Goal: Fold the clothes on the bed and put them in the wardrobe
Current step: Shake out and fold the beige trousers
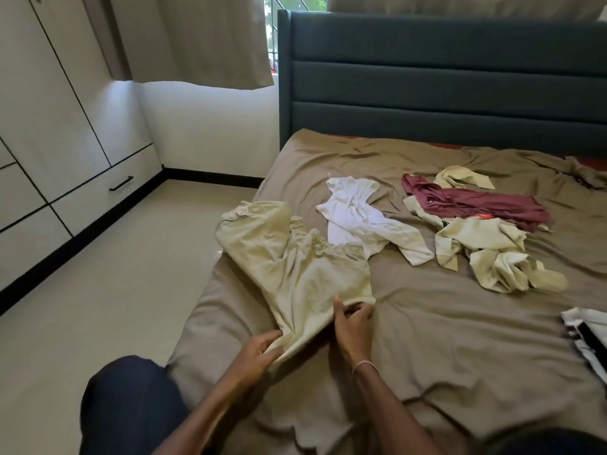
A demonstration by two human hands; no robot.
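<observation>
The left hand (pixel 259 351) grips the near end of a pale beige garment (pixel 295 267), thumb over the cloth and fingers curled under it. Just beside it, the right hand (pixel 353 325) pinches the same garment's hem between thumb and curled fingers. A thin pink thread (pixel 363 365) circles the right wrist. The garment spreads away from both hands across the brown bed sheet (pixel 443 339), and its gathered far edge lies toward the bed's left side.

Beyond the right hand, touching the beige garment's far edge, lies a crumpled white garment (pixel 354 218). Farther off to that hand's right, a maroon garment (pixel 483 201) is draped over a heap of cream clothes (pixel 492 254). Well to the right, at the frame's edge, sits a black-and-white item (pixel 588 333), only partly in view.

Below the left hand is the person's dark blue trouser knee (pixel 131 405). Past all the clothes stands the dark teal padded headboard (pixel 443 77). Far to the left of the hands, across the pale floor (pixel 115 274), is the white wardrobe (pixel 49 110), its doors closed. A beige curtain (pixel 213 37) hangs beyond it.
</observation>
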